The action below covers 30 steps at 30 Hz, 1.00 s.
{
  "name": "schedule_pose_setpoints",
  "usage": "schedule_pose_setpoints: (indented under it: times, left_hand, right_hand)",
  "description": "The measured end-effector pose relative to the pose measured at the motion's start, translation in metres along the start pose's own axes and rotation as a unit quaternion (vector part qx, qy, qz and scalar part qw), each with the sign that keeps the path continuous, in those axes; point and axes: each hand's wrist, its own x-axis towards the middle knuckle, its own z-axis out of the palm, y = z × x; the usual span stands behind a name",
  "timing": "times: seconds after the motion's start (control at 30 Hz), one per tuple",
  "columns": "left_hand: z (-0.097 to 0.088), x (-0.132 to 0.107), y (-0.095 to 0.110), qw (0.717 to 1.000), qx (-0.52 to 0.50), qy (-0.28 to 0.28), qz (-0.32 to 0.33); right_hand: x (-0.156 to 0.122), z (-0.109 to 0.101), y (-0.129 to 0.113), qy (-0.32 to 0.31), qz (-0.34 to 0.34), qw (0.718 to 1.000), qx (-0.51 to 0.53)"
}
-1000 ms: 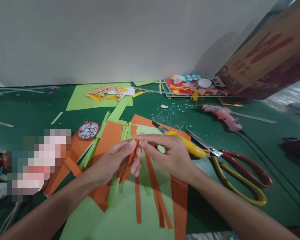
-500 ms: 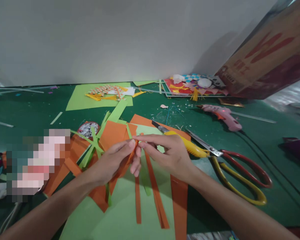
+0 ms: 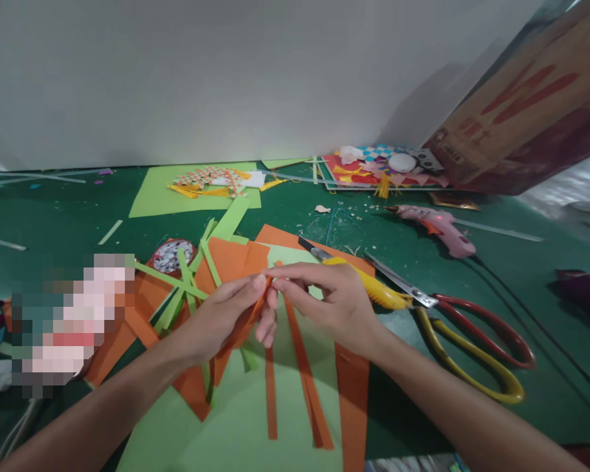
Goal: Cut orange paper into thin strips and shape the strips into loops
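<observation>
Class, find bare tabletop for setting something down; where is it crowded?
Mostly bare green tabletop lies between the glue gun and scissors, and left of the upper green sheet. Crowded: around left hand and right hand, among paper strips.

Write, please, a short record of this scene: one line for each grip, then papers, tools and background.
Left grip: pinches a piece of orange paper
Right grip: pinches the same paper near its upper end
Sheet below: light green sheet
Loose strips: orange strips on that sheet; green strips near the left forearm
Tools, right side: scissors with red and yellow handle loops; pink glue gun showing a red light
Background: woven paper piece with yellow tassels; paper bag at the right
Unclear: pixelated item at left
</observation>
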Motion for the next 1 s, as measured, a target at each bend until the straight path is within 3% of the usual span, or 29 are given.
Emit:
schedule_pose_setpoints:
  times: [0.33,0.57,0.67,0.8,0.9,1.0]
  left_hand:
    - [-0.001,0.0,-0.002,1.0,0.029,0.004,0.002]
    - [0.001,0.0,0.0,0.993,0.117,0.02,0.014]
    - [0.006,-0.002,0.004,0.967,0.247,0.055,0.028]
    - [0.013,-0.005,0.009,0.898,0.429,0.087,0.037]
    - [0.013,-0.005,0.009,0.876,0.472,0.088,0.052]
    - [0.012,-0.004,0.008,0.871,0.48,0.088,0.06]
  right_hand:
    - [0.002,0.0,-0.001,0.002,0.013,1.0,0.02]
    - [0.002,0.0,-0.003,-0.012,0.032,0.999,0.04]
    - [0.002,-0.001,-0.002,-0.015,0.047,0.998,0.031]
    - [0.001,0.0,-0.001,-0.018,0.06,0.998,0.014]
    - [0.001,0.0,-0.002,-0.027,0.069,0.997,0.016]
    - [0.001,0.0,-0.003,-0.029,0.078,0.996,0.023]
